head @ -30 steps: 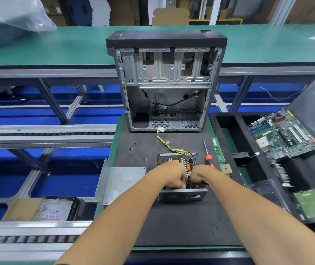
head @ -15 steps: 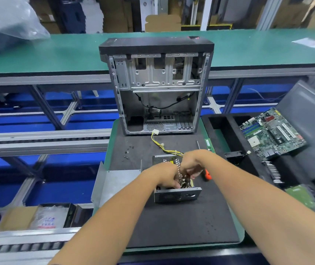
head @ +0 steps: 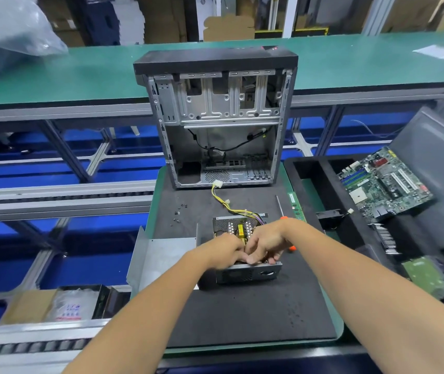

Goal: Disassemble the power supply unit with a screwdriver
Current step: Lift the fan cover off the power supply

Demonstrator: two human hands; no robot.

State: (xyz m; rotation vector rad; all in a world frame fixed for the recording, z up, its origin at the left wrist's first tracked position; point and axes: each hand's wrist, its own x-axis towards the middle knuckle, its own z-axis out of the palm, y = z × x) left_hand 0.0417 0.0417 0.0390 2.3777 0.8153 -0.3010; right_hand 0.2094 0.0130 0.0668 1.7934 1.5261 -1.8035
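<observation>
Here, the opened power supply unit (head: 245, 247) sits mid-mat on the table (head: 242, 314), cover off. My left hand (head: 226, 251) and right hand (head: 265, 245) both curl their grip on parts inside its near edge; exactly what, I cannot tell. The screwdriver (head: 283, 211) lies just beyond, unused. Next, I judge, lifting the board free calls for a steady pull.

Black mat (head: 242, 314): power supply (head: 245, 273), screwdriver (head: 280, 209), case (head: 215, 120), screws (head: 179, 213).
</observation>
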